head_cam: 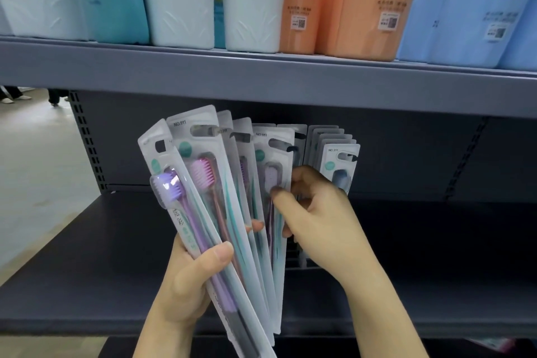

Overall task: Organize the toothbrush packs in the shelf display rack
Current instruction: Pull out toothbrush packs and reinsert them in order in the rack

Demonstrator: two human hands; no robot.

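My left hand grips a fanned bunch of toothbrush packs near their lower ends, thumb across the front. The packs are clear and white, marked NO.911, with purple and pink brush heads. My right hand pinches the rightmost pack of the fan just below its purple brush head. Behind that hand, several more toothbrush packs hang in a row from a hook under the upper shelf; the hook itself is mostly hidden.
A grey upper shelf carries white, teal, orange and blue bottles. The dark lower shelf board lies below the hands. A perforated upright marks the rack's left end, with shop floor beyond it.
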